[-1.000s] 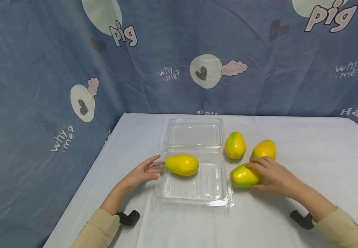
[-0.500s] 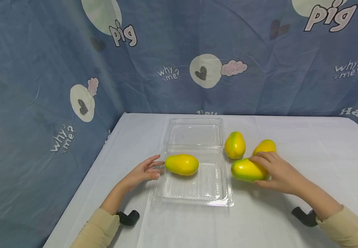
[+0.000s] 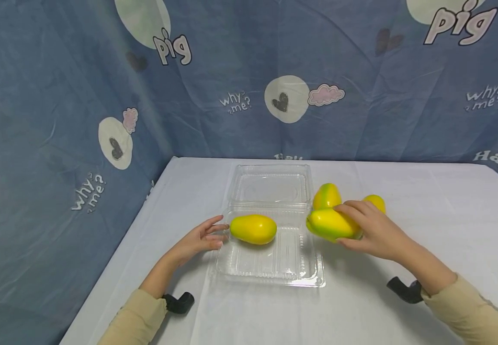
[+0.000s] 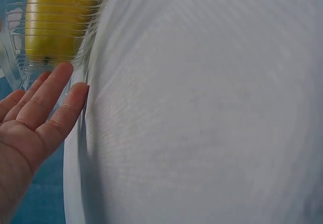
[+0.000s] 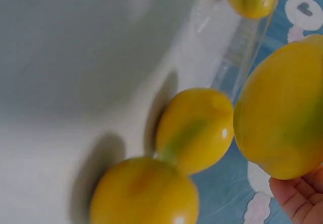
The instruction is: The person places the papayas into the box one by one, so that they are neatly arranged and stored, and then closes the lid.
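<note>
My right hand (image 3: 376, 232) grips a yellow-green mango (image 3: 330, 224), raised above the table beside the right edge of a clear plastic clamshell box (image 3: 289, 261). In the right wrist view the fingertips (image 5: 292, 196) lie against the held mango (image 5: 282, 113). Another mango (image 3: 253, 229) lies on its side in the left back part of the box. Fingers spread and fairly straight, my left hand (image 3: 197, 243) is at the box's left edge. The left wrist view shows that mango (image 4: 60, 22) through the ribbed plastic wall, just past the fingertips.
Two more mangoes are on the white table (image 3: 447, 215) right of the box: one mango (image 3: 326, 195) near the hinge, another mango (image 3: 376, 202) partly hidden behind my right hand. The box's lid (image 3: 270, 184) lies open toward the back. A blue printed curtain (image 3: 214, 129) hangs behind.
My right hand has lifted its mango off the table and moved it left and back, toward the box. The left hand and the mango in the box have stayed put.
</note>
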`<state>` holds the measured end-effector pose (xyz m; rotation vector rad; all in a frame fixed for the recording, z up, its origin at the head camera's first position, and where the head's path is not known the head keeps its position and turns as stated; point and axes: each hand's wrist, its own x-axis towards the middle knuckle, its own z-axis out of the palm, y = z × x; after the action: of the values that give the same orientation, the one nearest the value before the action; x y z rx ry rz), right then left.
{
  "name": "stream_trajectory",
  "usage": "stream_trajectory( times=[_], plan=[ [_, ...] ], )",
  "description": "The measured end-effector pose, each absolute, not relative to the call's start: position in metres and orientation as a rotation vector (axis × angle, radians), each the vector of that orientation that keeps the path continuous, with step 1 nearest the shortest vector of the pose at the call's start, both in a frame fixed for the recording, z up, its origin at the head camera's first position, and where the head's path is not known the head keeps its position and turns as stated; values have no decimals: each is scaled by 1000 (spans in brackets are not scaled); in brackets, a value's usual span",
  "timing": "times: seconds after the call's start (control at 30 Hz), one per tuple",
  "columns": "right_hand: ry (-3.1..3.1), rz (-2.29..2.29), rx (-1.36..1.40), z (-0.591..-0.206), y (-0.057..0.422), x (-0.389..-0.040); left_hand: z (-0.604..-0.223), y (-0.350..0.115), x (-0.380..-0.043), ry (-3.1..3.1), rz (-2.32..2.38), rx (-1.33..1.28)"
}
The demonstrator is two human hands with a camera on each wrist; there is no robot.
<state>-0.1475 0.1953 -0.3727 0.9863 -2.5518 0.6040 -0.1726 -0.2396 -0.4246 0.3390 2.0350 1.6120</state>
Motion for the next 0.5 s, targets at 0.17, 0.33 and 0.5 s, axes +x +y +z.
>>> stream_trajectory(
  times=[0.17,0.33,0.5],
  plan=[
    [-2576,656,947,-370,182,-151,-424,-240,-172,2054,1589,333],
    [-2618,714,910,-367,167,-154,-424,-240,-173,2054,1588,328],
    [-2711,814,871,-364,151,-158,-423,-240,-172,2053,1585,319]
  ],
)
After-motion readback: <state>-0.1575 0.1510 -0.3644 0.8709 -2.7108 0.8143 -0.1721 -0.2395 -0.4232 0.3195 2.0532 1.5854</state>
